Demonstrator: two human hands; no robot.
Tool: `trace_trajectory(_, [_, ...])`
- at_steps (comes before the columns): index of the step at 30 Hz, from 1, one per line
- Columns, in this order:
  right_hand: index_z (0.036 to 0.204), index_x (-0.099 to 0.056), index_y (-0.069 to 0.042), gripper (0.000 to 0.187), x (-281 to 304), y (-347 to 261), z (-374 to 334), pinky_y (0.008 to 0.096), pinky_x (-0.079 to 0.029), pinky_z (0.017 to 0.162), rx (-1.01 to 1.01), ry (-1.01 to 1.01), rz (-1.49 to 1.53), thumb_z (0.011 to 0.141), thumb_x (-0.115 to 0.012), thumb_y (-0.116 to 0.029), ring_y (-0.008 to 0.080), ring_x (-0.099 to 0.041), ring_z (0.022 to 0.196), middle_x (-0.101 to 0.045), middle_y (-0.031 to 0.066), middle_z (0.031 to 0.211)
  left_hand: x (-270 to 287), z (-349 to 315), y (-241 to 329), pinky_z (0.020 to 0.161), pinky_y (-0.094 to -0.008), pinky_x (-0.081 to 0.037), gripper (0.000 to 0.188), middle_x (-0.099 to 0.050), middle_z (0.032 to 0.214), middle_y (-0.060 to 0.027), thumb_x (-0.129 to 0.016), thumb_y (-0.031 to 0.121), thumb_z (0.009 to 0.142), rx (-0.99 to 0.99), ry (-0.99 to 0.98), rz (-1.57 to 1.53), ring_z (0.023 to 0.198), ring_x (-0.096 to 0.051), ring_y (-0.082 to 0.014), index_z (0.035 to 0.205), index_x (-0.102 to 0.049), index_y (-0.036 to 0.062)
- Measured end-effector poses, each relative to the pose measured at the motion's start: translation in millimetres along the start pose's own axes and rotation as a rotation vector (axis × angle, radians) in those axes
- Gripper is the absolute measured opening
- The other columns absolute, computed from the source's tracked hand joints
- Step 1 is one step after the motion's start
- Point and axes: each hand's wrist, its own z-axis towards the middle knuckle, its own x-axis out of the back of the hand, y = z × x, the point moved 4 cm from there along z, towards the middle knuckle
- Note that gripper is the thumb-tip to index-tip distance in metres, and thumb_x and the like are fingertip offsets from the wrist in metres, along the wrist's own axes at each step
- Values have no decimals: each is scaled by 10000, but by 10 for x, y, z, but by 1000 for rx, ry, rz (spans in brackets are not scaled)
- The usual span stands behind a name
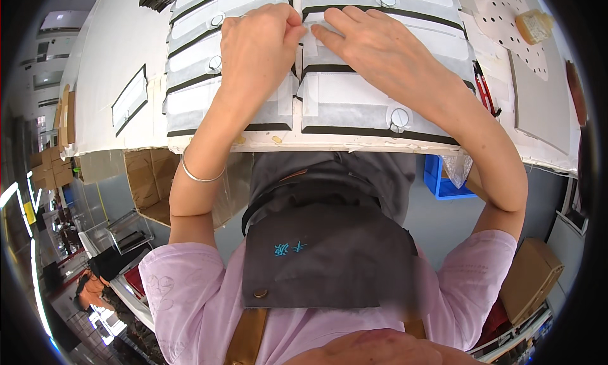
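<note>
Two columns of white flat pieces point(345, 99) with black edges lie overlapped on the white table, several carrying a round pale disc point(399, 117). My left hand point(263, 45) is over the left column, with thumb and index pinched together at the gap between the columns. Whatever is in that pinch is too small to make out. Across the gap my right hand point(383, 48) rests on the right column, fingers bent and a little apart. One of its digits touches a pale translucent strip point(310, 45) at the inner edge of a piece.
A single black-edged white piece point(131, 100) lies to the left. Red-handled tools point(484, 93), a grey board point(538, 105) and a bottle of yellowish contents point(534, 26) are on the right. Below the table's front edge are a cardboard box point(149, 181) and a blue crate point(437, 178).
</note>
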Motion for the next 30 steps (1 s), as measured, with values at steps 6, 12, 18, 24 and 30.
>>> trace_trajectory(6, [933,-676,-15,141,-3,-8,-2,297,-526,776,1,26,-1,803,-656,-65,168,-624,924,-604,46,933,-32,78,9,700,-391,-482,106,-724,722,-60,-718,161,885,7,-79,124,660,-686,-261,869,-736,58])
trace_trajectory(12, [924,-673,-20,131,-26,-6,-12,294,-524,778,-5,-1,-14,803,-660,-71,164,-623,921,-604,41,932,-76,91,67,748,-428,-462,74,-697,699,-88,-657,94,888,-60,-44,174,640,-649,-312,853,-706,51])
trace_trajectory(18, [915,-673,-26,122,-7,-3,-20,294,-519,769,-5,43,8,802,-659,-69,163,-625,906,-600,39,925,-125,49,-3,759,-437,-439,62,-692,763,-102,-646,95,903,-90,-1,267,690,-647,-306,879,-686,54])
trace_trajectory(24, [1214,-666,11,406,-27,14,-2,334,-531,834,-52,-67,86,812,-619,-25,209,-612,974,-563,74,996,40,77,-117,753,-382,-432,92,-679,781,-75,-643,134,944,-92,58,-7,731,-623,-258,905,-677,58])
trace_trajectory(30, [1227,-649,-11,459,-15,108,2,368,-525,828,-46,-89,213,779,-609,80,246,-614,1002,-568,89,1019,146,425,-325,1009,-381,-384,117,-672,990,-67,-740,171,923,-188,-398,-477,1004,-565,-250,990,-732,75])
